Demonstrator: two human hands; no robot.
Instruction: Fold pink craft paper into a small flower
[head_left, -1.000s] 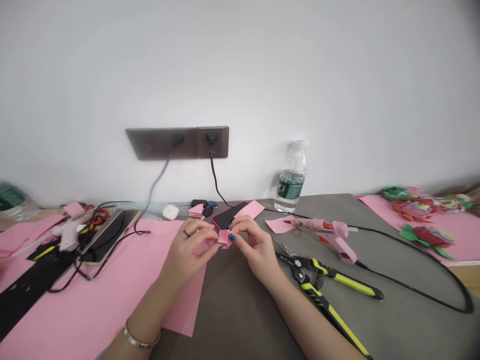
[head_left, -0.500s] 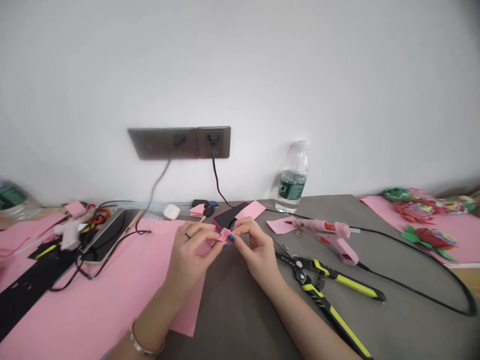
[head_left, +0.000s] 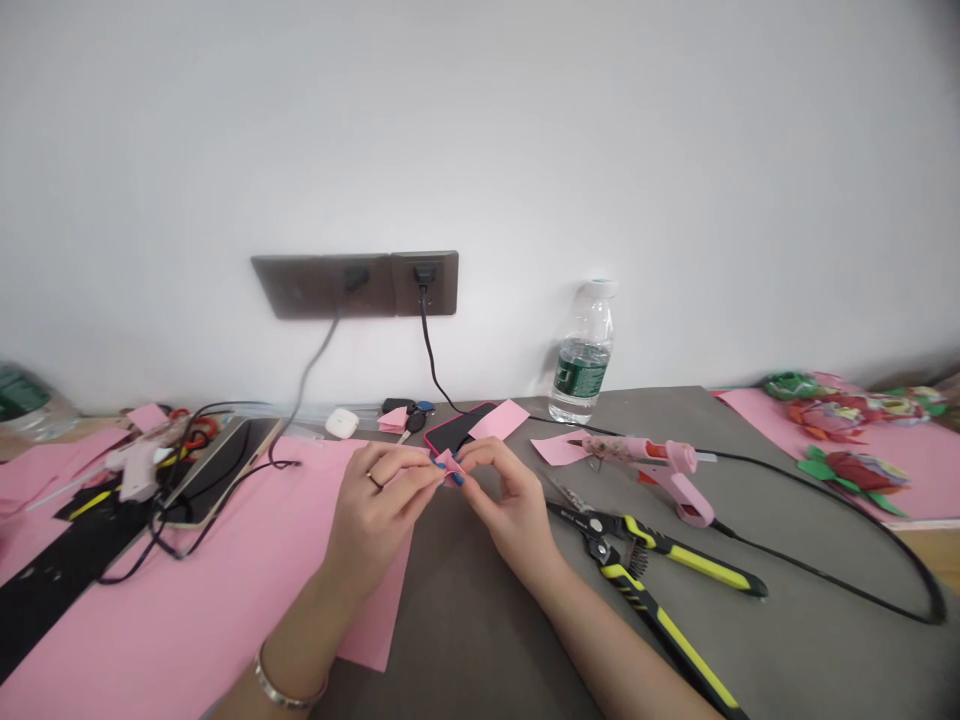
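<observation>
Between my two hands is a small folded piece of pink paper (head_left: 449,463), held above the grey tabletop. My left hand (head_left: 379,495) pinches its left side between thumb and fingers. From the other side, my right hand (head_left: 511,505) grips the paper with thumb and forefinger, the fingertips of both hands nearly touching. Much of the paper is hidden by the fingers. Just behind the hands lies a phone with a red edge (head_left: 454,430), partly covered by a loose pink paper piece (head_left: 499,420). A large pink sheet (head_left: 247,590) spreads under and left of my left hand.
On the right lie a pink glue gun (head_left: 660,465) with a looping cord, and yellow-and-black pliers (head_left: 637,550). A water bottle (head_left: 582,360) stands by the wall. Paper flowers (head_left: 859,470) rest at the far right. Another phone (head_left: 225,470) and tangled cables are at left.
Both hands keep hold of the folded paper, and the fingertips have shifted slightly on it. The left fingers now cover more of its left side. The whole view has drifted a little.
</observation>
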